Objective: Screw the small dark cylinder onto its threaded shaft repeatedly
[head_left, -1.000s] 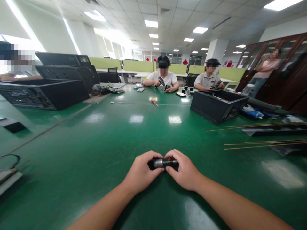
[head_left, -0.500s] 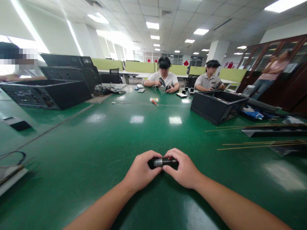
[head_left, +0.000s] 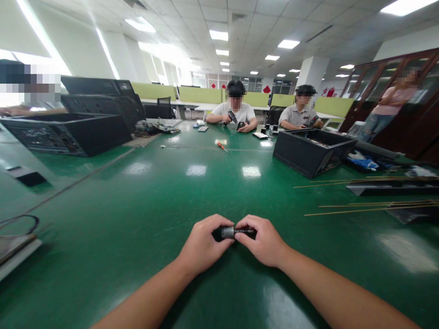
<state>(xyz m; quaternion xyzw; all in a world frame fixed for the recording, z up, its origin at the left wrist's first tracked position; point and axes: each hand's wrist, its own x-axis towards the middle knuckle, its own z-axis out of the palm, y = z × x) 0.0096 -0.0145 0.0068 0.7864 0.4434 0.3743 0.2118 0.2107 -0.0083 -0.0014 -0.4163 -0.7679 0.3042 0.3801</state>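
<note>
Just above the green tabletop, my left hand (head_left: 202,242) is closed around a small metal cylinder (head_left: 227,232), silver with a darker end inside the palm. From its right side a thin, dark shaft (head_left: 244,231) with a ridged surface runs toward my right palm. My right hand (head_left: 262,240) pinches this shaft with thumb and fingers close to the cylinder. The thumbs of both hands nearly meet. Fingers partly cover both pieces, so whether the shaft is fixed into the cylinder cannot be made out.
The green table (head_left: 144,196) spreads around my hands. Black computer cases stand at left (head_left: 99,132) and right (head_left: 305,153). An orange screwdriver (head_left: 222,146) lies farther back. Thin rods (head_left: 356,209) lie at right. A person (head_left: 236,112) opposite holds a power tool; others are nearby.
My right hand has shifted slightly right and its grip has changed a little. Beside the cylinder, a thinner stretch of shaft shows where a thicker dark part showed before.
</note>
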